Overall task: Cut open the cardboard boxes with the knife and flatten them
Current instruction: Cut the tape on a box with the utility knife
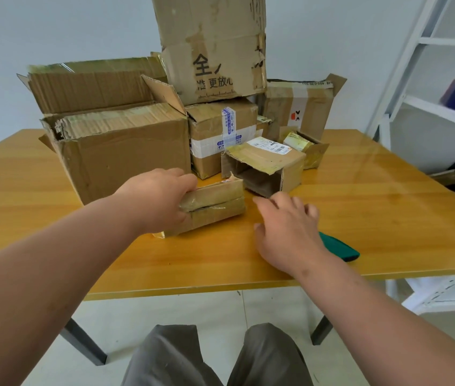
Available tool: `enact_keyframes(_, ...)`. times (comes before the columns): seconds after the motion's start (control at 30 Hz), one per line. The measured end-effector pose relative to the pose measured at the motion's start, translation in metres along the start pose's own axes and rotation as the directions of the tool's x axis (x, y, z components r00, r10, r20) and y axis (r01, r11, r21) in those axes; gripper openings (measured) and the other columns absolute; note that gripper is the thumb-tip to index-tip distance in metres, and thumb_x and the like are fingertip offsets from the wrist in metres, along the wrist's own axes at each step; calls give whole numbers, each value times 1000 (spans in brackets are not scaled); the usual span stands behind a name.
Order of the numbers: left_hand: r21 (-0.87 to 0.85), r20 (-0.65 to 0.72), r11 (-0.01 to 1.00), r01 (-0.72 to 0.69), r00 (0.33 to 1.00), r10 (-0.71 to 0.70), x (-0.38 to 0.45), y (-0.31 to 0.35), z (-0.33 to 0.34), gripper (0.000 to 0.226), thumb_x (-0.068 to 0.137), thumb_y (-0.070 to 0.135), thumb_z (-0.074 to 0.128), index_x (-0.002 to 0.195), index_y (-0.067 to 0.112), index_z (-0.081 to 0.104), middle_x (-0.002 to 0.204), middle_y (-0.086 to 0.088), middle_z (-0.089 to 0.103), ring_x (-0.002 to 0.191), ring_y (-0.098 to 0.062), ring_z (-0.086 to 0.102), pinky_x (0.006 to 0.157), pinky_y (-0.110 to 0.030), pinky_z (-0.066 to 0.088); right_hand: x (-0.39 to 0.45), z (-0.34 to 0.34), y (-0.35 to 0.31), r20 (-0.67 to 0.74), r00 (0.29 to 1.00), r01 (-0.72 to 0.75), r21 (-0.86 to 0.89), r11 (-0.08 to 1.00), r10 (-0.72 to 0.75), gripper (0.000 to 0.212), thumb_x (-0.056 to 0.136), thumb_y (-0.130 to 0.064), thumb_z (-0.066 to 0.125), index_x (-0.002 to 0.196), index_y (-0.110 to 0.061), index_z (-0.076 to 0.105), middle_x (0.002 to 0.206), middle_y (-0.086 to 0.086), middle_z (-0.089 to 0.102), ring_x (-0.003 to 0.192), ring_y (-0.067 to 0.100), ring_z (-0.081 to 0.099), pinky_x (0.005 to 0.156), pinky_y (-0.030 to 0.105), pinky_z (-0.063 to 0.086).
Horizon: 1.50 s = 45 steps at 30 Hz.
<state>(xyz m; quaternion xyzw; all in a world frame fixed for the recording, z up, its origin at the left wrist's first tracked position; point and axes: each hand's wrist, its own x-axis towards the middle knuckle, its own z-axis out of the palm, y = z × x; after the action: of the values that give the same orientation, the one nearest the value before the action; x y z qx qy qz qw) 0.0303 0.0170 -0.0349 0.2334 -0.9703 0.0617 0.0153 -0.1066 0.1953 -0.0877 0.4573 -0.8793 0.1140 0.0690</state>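
Wooden table [387, 207], landmark for all entries; contents listed left to right.

Large open box [120, 151]: far left of the table's pile, top flaps raised, torn corrugated edge showing.

Left hand [159, 199]: over the table's near middle, fingers and thumb curled round the left end of the small taped box [215, 207]; that box lies on the table, just in front of the large open box.

Tall printed box [212, 48]: stands atop the pile at the table's far side; under it a box with blue-printed tape [220, 135].

Open-ended box [265, 168]: on its side mid-table, shipping label on top, mouth toward the viewer.

Right hand [290, 232]: above the table just right of the small taped box, fingers spread and relaxed, holding nothing, apart from the box.

Knife [340, 247]: green handle, lying on the table near its front edge, partly hidden behind the right hand; blade not visible.

White shelving [443, 112]: right of the table.
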Motion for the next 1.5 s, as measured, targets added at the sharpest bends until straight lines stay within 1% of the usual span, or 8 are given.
enact_keyframes(0.3, 152, 15, 988, -23, 1000, 22, -1, -8, -9, 52, 98, 44, 42, 147, 28, 34, 129, 5, 51, 112, -17, 55, 90, -32, 50, 16, 9, -15, -2, 1000, 16, 201, 979, -16, 50, 101, -30, 47, 149, -27, 35, 142, -4, 43, 130, 18, 40, 109, 43, 28)
enact_keyframes(0.4, 106, 109, 994, -4, 994, -7, -6, -9, -2, 53, 103, 33, 33, 153, 32, 14, 105, 2, 60, 93, -17, 60, 81, -36, 55, 20, 7, -20, -36, 999, -9, 250, 968, 18, 46, 101, -33, 49, 145, -24, 38, 139, -3, 47, 129, 17, 44, 109, 42, 29)
enact_keyframes(0.53, 115, 102, 993, 0, 995, -12, -9, -5, 10, 58, 101, 20, 36, 151, 37, 12, 93, 7, 55, 81, -15, 57, 70, -30, 55, 22, 7, -26, -60, 995, -56, 324, 944, 80, 40, 99, -45, 50, 131, -21, 43, 121, -6, 55, 113, 14, 53, 105, 40, 35)
enact_keyframes(0.67, 97, 70, 995, 10, 997, -17, -13, -1, 11, 60, 101, 19, 41, 152, 36, 14, 111, 6, 56, 95, -16, 57, 69, -23, 46, 23, 4, -25, -95, 983, -105, 406, 908, 155, 45, 97, -57, 46, 124, -21, 41, 96, -10, 55, 89, 11, 53, 102, 44, 40)
enact_keyframes(0.83, 61, 31, 998, 27, 999, -29, -9, -2, 18, 69, 97, 13, 50, 151, 37, 16, 126, 4, 57, 106, -19, 59, 80, -27, 54, 24, -1, -23, 77, 982, -186, 308, 933, 170, 53, 92, -67, 47, 128, -28, 38, 97, -12, 55, 89, 13, 51, 100, 45, 41)
enact_keyframes(1.17, -105, -7, 991, 83, 996, -85, -3, 7, -4, 57, 100, 5, 44, 148, 32, 34, 140, 10, 53, 122, -15, 55, 94, -25, 47, 28, -9, -16, 314, 933, -304, 429, 851, 175, 40, 90, -57, 57, 114, -29, 41, 103, -8, 53, 100, 20, 57, 93, 48, 50)
enact_keyframes(1.33, -35, -97, 999, -21, 995, 17, -6, 12, -10, 52, 98, 13, 49, 144, 36, 38, 131, 9, 57, 117, -15, 56, 94, -29, 49, 41, -16, -20, 174, 954, -282, 254, 925, 243, 57, 86, -77, 41, 103, -23, 48, 90, -4, 59, 87, 22, 60, 77, 41, 50)
enact_keyframes(1.5, -125, -199, 991, -41, 980, 16, -8, 8, 4, 60, 98, 8, 49, 148, 37, 30, 141, 9, 51, 124, -15, 53, 96, -27, 46, 41, -16, -16, 133, 965, -248, 179, 952, 226, 35, 95, -58, 43, 96, -24, 48, 83, -4, 57, 83, 24, 57, 82, 42, 49)
